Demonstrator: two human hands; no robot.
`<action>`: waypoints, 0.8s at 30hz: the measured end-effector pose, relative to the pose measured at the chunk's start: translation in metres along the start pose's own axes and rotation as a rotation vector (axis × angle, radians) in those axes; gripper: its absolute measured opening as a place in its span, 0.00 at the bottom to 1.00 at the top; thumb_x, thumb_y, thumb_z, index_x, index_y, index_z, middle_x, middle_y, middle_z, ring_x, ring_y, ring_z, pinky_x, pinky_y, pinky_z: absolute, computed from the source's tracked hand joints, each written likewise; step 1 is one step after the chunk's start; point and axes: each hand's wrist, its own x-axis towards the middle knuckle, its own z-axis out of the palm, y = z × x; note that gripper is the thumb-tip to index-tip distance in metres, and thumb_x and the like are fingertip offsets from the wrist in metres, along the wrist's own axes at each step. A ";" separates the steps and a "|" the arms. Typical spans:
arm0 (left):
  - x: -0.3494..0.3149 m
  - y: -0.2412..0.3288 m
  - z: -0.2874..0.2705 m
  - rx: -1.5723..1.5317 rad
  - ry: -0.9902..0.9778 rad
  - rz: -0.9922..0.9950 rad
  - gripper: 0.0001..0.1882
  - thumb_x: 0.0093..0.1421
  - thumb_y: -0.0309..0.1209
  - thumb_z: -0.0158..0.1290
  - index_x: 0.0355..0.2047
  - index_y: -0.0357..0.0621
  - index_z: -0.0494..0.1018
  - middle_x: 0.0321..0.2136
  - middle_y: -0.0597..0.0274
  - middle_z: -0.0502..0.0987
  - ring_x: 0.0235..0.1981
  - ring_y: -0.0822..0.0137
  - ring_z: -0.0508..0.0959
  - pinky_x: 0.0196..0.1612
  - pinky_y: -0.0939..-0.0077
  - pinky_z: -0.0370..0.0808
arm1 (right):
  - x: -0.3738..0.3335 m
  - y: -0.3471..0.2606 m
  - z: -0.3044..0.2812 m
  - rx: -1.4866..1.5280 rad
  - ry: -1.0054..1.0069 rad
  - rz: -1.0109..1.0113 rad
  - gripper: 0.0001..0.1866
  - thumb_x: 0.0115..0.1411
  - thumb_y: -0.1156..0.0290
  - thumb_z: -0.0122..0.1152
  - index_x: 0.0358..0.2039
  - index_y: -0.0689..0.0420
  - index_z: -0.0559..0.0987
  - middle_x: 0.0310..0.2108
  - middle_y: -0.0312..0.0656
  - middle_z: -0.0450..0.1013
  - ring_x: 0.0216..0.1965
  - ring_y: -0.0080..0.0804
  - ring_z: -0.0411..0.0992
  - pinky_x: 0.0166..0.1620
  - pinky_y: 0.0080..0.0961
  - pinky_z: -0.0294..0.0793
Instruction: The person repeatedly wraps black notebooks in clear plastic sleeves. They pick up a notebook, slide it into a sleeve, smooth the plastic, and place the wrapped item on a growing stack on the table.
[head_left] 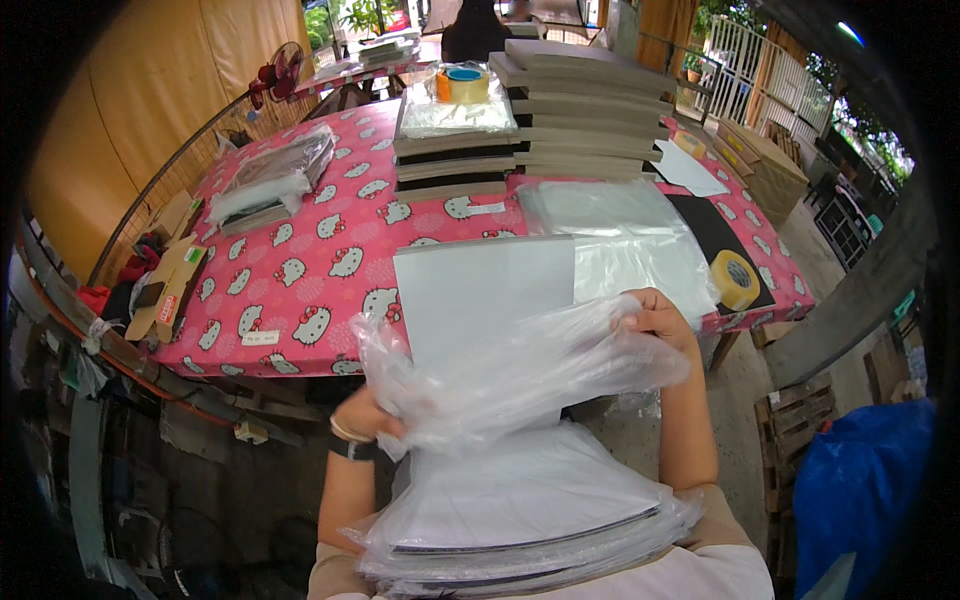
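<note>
A clear plastic bag is stretched between my two hands. At its left end my left hand is closed on the plastic, partly covered by its folds. Higher up at the other end, my right hand pinches the bag's edge. Behind the plastic a pale grey sheet or stack of sheets rests at the near table edge, its lower part seen through the film. Against my body lies a thick pile of plastic-wrapped white sheets, with dark layers showing at its near edge.
On the pink patterned table lie a plastic-wrapped bundle, flat clear bags and a yellowish tape roll. Tall board stacks stand farther back. A blue tarp is at lower right; another person is beyond.
</note>
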 end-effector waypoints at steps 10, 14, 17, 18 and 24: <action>0.084 0.039 -0.063 -0.167 0.622 0.040 0.26 0.47 0.27 0.49 0.48 0.40 0.60 0.25 0.72 0.68 0.17 0.86 0.62 0.15 0.94 0.57 | 0.070 0.013 -0.030 -0.193 0.036 -0.021 0.10 0.46 0.75 0.53 0.30 0.64 0.71 0.18 0.30 0.65 0.17 0.13 0.56 0.22 0.09 0.53; 0.071 0.019 -0.075 -0.035 0.240 -0.094 0.24 0.46 0.33 0.53 0.44 0.39 0.63 0.24 0.71 0.68 0.20 0.81 0.66 0.21 0.89 0.64 | 0.055 0.006 -0.031 0.262 0.047 -0.183 0.12 0.52 0.74 0.43 0.34 0.64 0.72 0.28 0.40 0.71 0.30 0.28 0.68 0.40 0.24 0.65; 0.059 -0.003 -0.079 0.077 -0.086 -0.074 0.21 0.45 0.37 0.55 0.38 0.38 0.67 0.26 0.66 0.71 0.26 0.74 0.71 0.32 0.80 0.69 | 0.055 0.020 -0.041 0.699 -0.073 -0.314 0.14 0.53 0.72 0.39 0.34 0.64 0.71 0.35 0.46 0.70 0.41 0.39 0.67 0.50 0.40 0.59; 0.054 -0.012 -0.075 -0.089 0.065 -0.003 0.21 0.46 0.38 0.55 0.37 0.38 0.67 0.27 0.64 0.71 0.27 0.73 0.71 0.33 0.79 0.70 | 0.055 0.028 -0.041 0.697 -0.166 -0.352 0.14 0.52 0.71 0.39 0.35 0.64 0.71 0.35 0.46 0.70 0.40 0.39 0.67 0.50 0.39 0.60; 0.068 0.032 -0.054 -0.295 0.596 0.013 0.17 0.51 0.37 0.51 0.37 0.39 0.67 0.32 0.60 0.72 0.29 0.71 0.73 0.32 0.80 0.71 | 0.049 0.037 -0.027 0.313 -0.282 -0.037 0.08 0.40 0.74 0.53 0.25 0.61 0.72 0.20 0.36 0.68 0.22 0.21 0.64 0.29 0.15 0.64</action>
